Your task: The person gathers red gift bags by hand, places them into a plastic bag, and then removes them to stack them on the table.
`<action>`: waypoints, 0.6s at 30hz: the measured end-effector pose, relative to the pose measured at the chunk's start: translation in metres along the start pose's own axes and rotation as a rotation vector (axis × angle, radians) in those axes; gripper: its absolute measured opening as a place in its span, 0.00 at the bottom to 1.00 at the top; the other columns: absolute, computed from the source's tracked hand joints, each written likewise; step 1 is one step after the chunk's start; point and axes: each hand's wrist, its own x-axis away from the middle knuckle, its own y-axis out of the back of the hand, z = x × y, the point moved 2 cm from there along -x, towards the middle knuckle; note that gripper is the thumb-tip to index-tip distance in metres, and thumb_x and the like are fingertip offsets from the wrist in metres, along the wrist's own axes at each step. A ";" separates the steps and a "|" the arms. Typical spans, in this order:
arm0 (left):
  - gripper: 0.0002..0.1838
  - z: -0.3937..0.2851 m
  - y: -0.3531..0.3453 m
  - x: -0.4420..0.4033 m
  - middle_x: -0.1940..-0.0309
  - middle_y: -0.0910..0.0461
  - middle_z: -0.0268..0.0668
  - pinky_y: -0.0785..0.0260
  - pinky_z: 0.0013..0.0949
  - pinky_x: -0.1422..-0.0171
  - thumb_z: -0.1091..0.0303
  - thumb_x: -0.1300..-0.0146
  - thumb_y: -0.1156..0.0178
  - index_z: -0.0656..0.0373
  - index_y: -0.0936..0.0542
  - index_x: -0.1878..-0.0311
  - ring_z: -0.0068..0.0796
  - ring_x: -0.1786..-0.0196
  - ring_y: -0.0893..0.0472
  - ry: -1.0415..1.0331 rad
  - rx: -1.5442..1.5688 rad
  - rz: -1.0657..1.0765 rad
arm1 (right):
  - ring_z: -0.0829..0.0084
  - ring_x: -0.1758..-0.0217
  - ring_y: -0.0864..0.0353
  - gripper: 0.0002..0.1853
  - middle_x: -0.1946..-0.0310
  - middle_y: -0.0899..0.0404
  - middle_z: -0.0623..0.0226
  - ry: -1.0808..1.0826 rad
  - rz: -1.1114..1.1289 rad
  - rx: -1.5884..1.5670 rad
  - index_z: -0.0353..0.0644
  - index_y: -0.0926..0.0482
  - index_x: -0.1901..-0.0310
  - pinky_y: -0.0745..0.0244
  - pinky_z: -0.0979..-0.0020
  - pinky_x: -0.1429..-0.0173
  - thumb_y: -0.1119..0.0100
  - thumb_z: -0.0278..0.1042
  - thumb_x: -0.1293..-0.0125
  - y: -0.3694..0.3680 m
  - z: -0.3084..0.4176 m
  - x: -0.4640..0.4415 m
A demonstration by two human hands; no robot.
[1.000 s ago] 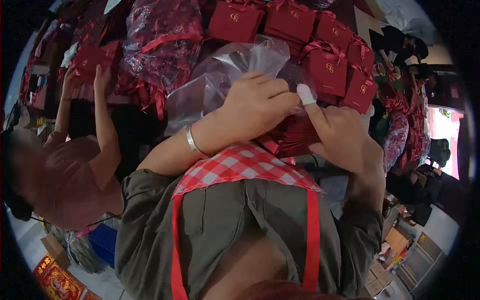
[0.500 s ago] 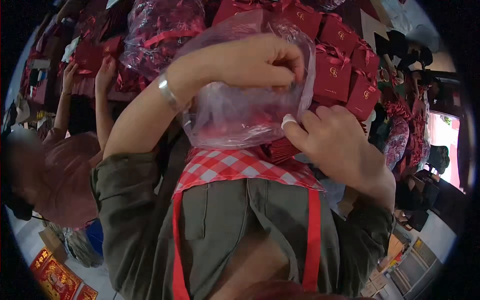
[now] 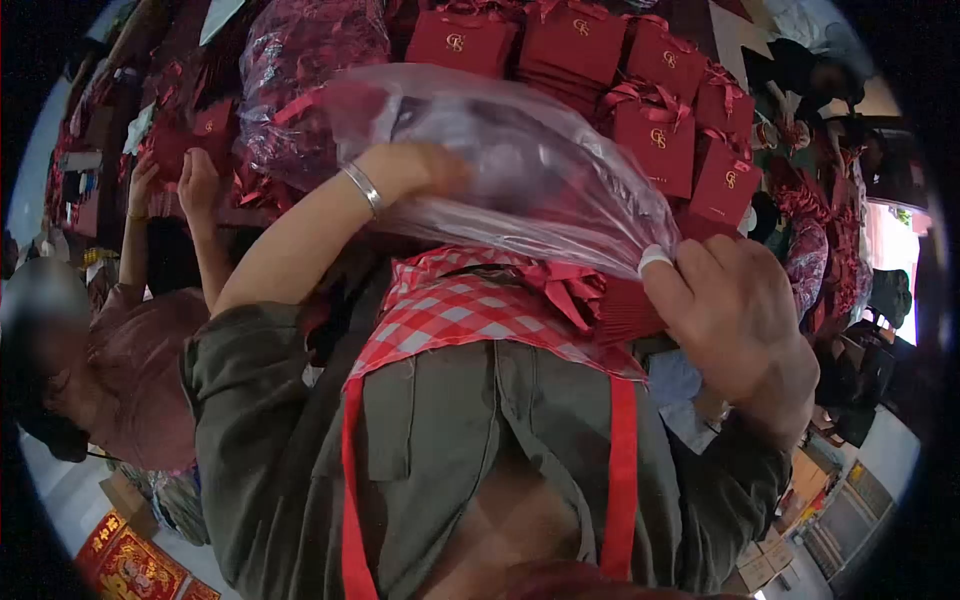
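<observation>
A large clear plastic bag point(image 3: 540, 165) is stretched across in front of me above my checked apron. My right hand point(image 3: 735, 300) pinches the bag's right-hand corner; something white is wrapped around its thumb. At the bag's left part is my left hand point(image 3: 420, 170), a silver bangle on its wrist. Its fingers are smeared by motion, so their grip does not show. Below the bag, beside my right hand, lies a stack of dark red paper bags point(image 3: 632, 312) with a red ribbon point(image 3: 570, 292), partly hidden.
Stacks of red gift bags with gold lettering point(image 3: 652, 145) stand at the back right. A filled plastic sack point(image 3: 300, 80) with red contents sits at the back left. On the left, another person point(image 3: 150, 360) holds a red bag point(image 3: 212, 125) in both hands.
The plastic bag has been pulled out sideways and flattened. My right hand moved right and down with its corner, and my left hand moved left and down. More stacked gift bags now show behind.
</observation>
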 end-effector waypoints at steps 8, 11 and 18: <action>0.28 -0.008 0.050 0.049 0.43 0.25 0.43 0.38 0.43 0.34 0.52 0.42 0.39 0.56 0.28 0.41 0.38 0.40 0.27 -0.163 0.144 -0.835 | 0.71 0.72 0.31 0.11 0.75 0.33 0.71 -0.031 -0.051 -0.051 0.46 0.27 0.66 0.31 0.70 0.68 0.44 0.34 0.55 0.009 -0.003 0.006; 0.28 -0.009 -0.002 0.012 0.43 0.26 0.43 0.38 0.44 0.34 0.52 0.41 0.40 0.55 0.28 0.41 0.39 0.40 0.27 -0.151 -0.071 -0.384 | 0.71 0.72 0.30 0.11 0.75 0.33 0.70 -0.043 0.005 -0.041 0.46 0.27 0.67 0.31 0.68 0.69 0.43 0.33 0.55 0.006 0.000 0.008; 0.27 -0.016 0.032 0.058 0.42 0.27 0.43 0.38 0.47 0.34 0.53 0.40 0.42 0.55 0.29 0.40 0.40 0.40 0.27 -0.345 0.063 -0.791 | 0.69 0.71 0.30 0.11 0.75 0.34 0.69 -0.042 0.044 -0.120 0.44 0.27 0.66 0.31 0.68 0.69 0.45 0.33 0.53 0.012 -0.004 0.017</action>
